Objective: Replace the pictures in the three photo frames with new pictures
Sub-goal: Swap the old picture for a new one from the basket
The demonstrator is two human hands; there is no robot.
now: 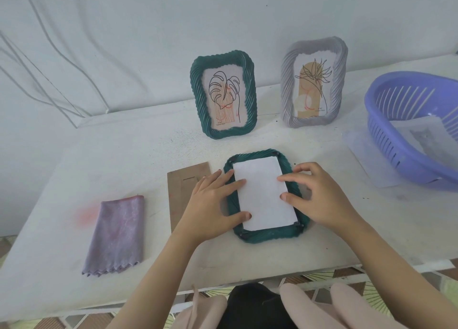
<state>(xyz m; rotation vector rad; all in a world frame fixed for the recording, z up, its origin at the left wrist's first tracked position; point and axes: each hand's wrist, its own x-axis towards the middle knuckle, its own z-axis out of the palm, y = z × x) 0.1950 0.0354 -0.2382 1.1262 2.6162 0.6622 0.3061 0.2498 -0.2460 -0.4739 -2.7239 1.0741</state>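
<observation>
**Both hands press a white sheet into the face-down green frame**

A dark green frame (269, 236) lies face down on the white surface (124, 155), near the front edge and about midway across. A white picture sheet (262, 195), blank side up, sits inside the frame's back opening, with small black clips showing at the corners.

The left hand (213, 204) lies flat over the frame's left rim. Its fingers (235, 183) are stretched out and slightly apart, the tips on the sheet's left edge and the thumb on the near left corner. The right hand (319, 197) comes in from the right with its fingers (287, 178) bent and spread, gripping nothing. The fingertip and thumb tip press down on the sheet's right edge.

A brown cardboard backing (179, 192) lies flat just left of the frame, partly under the left hand. Farther left lies a folded purple cloth (116, 232).

At the far side, a second green frame (197, 91) stands upright holding a leaf line drawing. To its right, a grey frame (287, 86) stands holding a plant drawing. A purple slotted basket (386, 135) sits at the right edge with a sheet of paper (418, 135) inside, and a pale sheet (364, 155) lies partly beneath it.
</observation>
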